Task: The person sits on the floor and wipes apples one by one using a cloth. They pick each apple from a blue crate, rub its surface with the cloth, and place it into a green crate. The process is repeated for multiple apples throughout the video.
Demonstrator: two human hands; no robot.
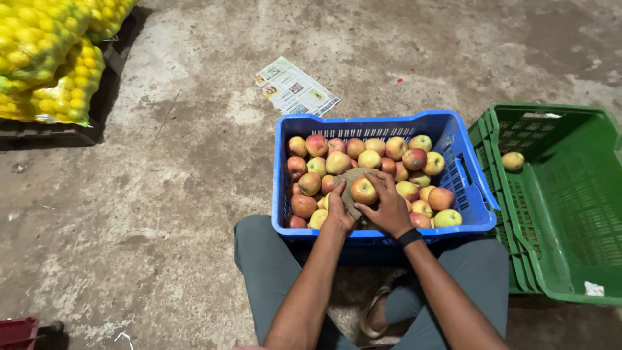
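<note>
Gripping one apple (pixel 363 190) in a cloth (pixel 350 178), both hands (pixel 389 206) work over the blue crate (pixel 389 123), green crate (pixel 570 194) alongside.

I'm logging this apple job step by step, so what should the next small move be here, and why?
Probably lift the apple clear and carry it to the green crate. Both the left hand and right hand hold it in a brown cloth over the blue crate, and one apple already lies in the green one.

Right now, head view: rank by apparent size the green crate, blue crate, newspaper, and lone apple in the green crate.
1. green crate, though it sits nearer the camera's edge
2. blue crate
3. newspaper
4. lone apple
</note>
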